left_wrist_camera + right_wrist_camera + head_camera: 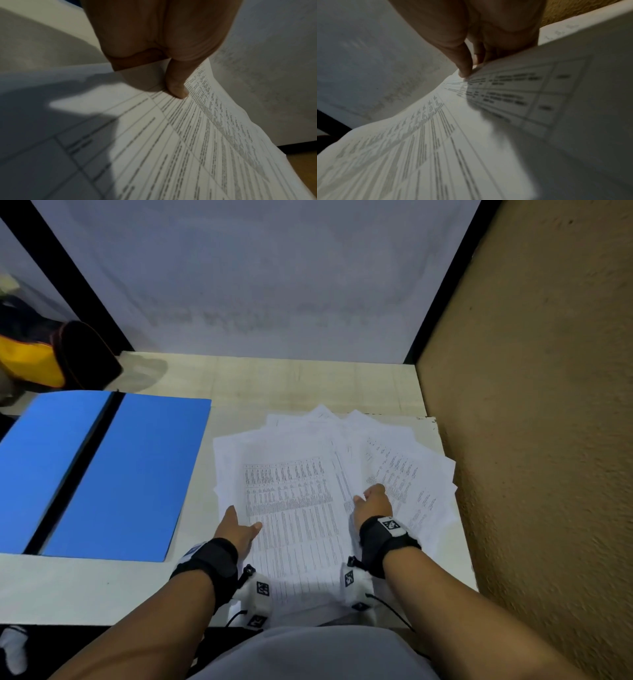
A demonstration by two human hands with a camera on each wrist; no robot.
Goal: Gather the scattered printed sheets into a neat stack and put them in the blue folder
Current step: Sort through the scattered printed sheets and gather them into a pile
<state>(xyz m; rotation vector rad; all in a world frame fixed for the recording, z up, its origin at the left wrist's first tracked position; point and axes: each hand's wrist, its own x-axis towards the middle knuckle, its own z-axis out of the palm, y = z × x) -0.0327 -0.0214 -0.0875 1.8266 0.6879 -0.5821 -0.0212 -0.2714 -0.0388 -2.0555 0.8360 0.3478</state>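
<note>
Several printed sheets (294,491) lie fanned out on the table, right of centre. The blue folder (113,474) lies open and flat to their left. My left hand (239,525) is at the left edge of the top sheet (188,142); its thumb (178,90) lies on the paper and its fingers are hidden under the edge. My right hand (373,501) is over the middle of the fan. In the right wrist view its thumb (464,67) and curled fingers pinch the edge of a raised sheet (539,88).
A rough brown wall (531,440) runs close along the sheets' right side. A white back panel (257,285) closes the far end of the pale table (85,587). A yellow and black bag (41,361) sits beyond the folder at the far left.
</note>
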